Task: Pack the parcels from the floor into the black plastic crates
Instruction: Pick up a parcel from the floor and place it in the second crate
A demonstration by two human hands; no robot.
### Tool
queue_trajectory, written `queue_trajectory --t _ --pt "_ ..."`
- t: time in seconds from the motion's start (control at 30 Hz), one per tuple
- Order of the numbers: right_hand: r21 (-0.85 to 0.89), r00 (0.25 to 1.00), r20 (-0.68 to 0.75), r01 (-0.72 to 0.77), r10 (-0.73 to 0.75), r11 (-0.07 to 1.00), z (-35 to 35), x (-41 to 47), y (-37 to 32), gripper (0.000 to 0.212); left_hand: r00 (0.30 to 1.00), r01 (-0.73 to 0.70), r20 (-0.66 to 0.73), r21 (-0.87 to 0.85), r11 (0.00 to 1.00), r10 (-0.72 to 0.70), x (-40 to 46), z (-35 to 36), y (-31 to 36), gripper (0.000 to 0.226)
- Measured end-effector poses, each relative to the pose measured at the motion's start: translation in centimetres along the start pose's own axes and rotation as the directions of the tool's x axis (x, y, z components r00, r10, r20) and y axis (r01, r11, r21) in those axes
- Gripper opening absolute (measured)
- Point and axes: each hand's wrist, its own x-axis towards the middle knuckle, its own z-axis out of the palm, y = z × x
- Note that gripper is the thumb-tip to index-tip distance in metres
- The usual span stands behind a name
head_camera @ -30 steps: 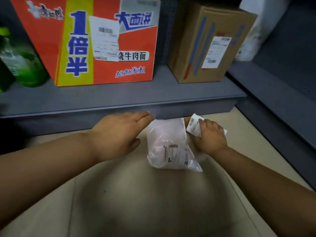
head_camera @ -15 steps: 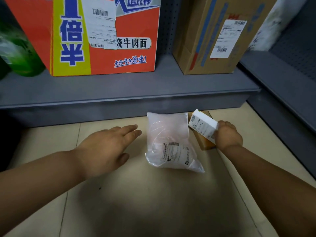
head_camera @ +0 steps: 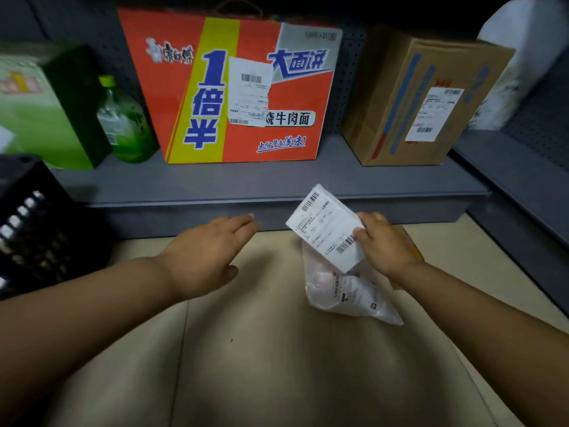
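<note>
Right hand [head_camera: 386, 245] grips small white box [head_camera: 326, 228] lifted off floor for crate [head_camera: 34, 223]; left hand [head_camera: 209, 251] flat, empty, ready for bag [head_camera: 348, 291].

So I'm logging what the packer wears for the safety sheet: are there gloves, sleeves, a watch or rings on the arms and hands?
None that show. The left hand and right hand are ungloved, with no rings or watch visible. Both forearms are unsleeved up to the frame edge; any sleeve higher up is out of view.
</note>
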Motion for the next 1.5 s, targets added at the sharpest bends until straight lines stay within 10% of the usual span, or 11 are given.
queue_trajectory --t 0.3,0.67,0.97,1.23,1.5 --pt "0.356 0.937 0.321 0.018 -0.140 0.934 -1.2 -3.0 -13.7 0.028 0.988 -0.102 -0.102 0.101 0.990 0.113 -4.2 -1.9 -5.2 0.115" --pt "0.433 0.824 0.431 0.168 -0.367 0.886 1.1 -2.6 -28.2 0.025 0.969 0.023 -0.246 0.119 0.993 0.007 -15.5 -3.7 -16.2 0.097" --pt "-0.187 0.641 0.278 0.767 -0.716 0.614 4.3 -3.7 -38.9 0.109 0.890 0.307 -0.250 -0.292 0.906 -0.382 -27.0 -3.8 -22.9 0.106" --pt "-0.347 0.499 0.172 0.838 -0.849 0.422 9.6 -4.2 -50.1 0.094 0.810 0.469 -0.190 -0.359 0.807 -0.555 -36.2 -3.1 -29.8 0.117" --pt "-0.286 0.459 0.400 0.885 -0.793 0.368 15.9 -7.7 -59.1 0.085 0.638 0.770 -0.007 0.016 0.638 -0.770 -45.3 0.7 -38.1 0.085"
